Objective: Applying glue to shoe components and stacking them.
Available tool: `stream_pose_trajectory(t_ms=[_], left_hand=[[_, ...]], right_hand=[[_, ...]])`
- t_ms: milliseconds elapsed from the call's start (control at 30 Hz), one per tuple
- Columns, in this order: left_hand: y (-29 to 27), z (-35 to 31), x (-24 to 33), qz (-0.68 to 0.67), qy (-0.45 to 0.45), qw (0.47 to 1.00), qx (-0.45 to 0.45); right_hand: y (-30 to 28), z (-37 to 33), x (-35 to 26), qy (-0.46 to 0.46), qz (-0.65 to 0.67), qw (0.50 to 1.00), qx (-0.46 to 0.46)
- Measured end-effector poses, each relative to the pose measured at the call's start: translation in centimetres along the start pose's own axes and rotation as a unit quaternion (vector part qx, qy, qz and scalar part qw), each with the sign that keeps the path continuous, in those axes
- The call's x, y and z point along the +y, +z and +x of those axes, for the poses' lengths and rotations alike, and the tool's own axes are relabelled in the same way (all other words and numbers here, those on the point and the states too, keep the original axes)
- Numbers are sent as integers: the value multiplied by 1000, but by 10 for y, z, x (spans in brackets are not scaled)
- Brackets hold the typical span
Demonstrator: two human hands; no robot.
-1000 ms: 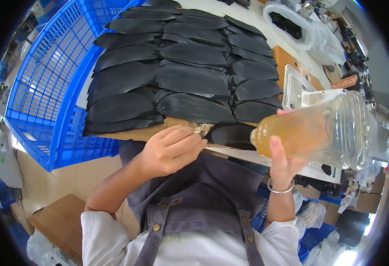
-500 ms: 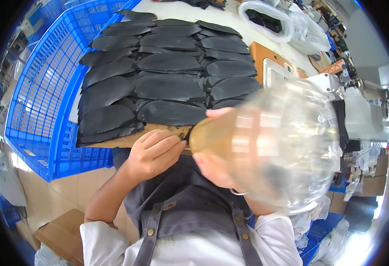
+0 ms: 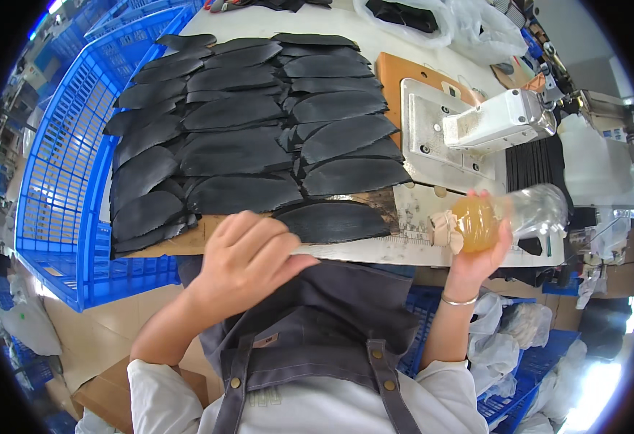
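Observation:
My right hand grips a clear plastic bottle lying nearly sideways. Amber liquid fills the end by its mouth, which is wrapped in pale cloth and points left. My left hand has its fingers curled in and its thumb sticking out to the right; the fingertips are hidden. Just beyond that thumb, a single black curved flat piece lies at the front edge of the brown board. Behind it, overlapping rows of similar black pieces cover the board.
A blue plastic crate stands on the left. On the right, a white machine with a metal bed sits on the white table, beside a wooden block. Plastic bags lie at the back right. Black strips hang beyond the machine.
My right hand has carried the bottle right and away from the camera. The front black piece, blocked by the bottle before, shows now. The whole view has shifted, uncovering the machine.

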State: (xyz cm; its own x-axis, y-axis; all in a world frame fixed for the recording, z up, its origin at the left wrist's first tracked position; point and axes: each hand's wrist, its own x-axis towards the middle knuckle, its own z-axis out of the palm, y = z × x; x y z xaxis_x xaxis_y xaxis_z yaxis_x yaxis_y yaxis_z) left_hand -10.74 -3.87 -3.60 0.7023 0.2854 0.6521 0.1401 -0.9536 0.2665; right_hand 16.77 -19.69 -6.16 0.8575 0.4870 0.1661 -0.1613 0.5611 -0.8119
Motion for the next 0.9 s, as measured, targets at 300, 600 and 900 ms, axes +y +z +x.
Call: stream_pose_trajectory(t_ms=[300,600,900], left_hand=[[47,59,20,-120,-41,981,-149],[46,74,13,-190,-141,951,-201],[21,65,2,-237,-238,929,-156]], right_hand=[[-8,-1,9,66,79,991,-81],[-10,1,6,78,110,988,-70],[-14,1,9,87,145,980,-103]])
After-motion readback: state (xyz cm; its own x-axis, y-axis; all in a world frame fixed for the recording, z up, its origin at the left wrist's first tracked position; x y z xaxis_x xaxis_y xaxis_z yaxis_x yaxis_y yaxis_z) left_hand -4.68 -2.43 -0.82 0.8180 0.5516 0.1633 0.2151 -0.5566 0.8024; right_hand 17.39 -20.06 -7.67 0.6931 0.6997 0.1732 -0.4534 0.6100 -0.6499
